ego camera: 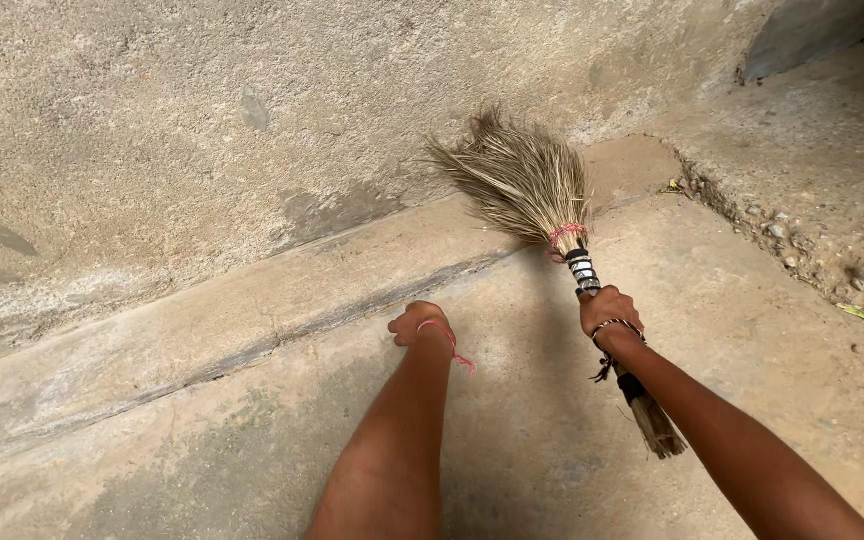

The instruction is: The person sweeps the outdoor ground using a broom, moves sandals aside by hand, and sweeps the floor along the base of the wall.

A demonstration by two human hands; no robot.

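The broom (552, 220) lies slanted right of centre in the frame. Its fan of dry, straw-coloured bristles spreads toward the upper middle. Pink cord binds the bristles' base, black-and-white banding wraps the handle below, and the frayed butt points lower right.

Both forearms are bare, a pink thread tied round the left wrist (449, 340), a dark beaded bracelet (614, 326) round the right

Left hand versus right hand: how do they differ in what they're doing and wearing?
The right hand is closed around the handle of a grass broom, while the left hand holds nothing, curled loosely above the concrete floor. The left wrist wears a pink thread; the right wears a dark cord bracelet. Both arms are bare and reach forward.
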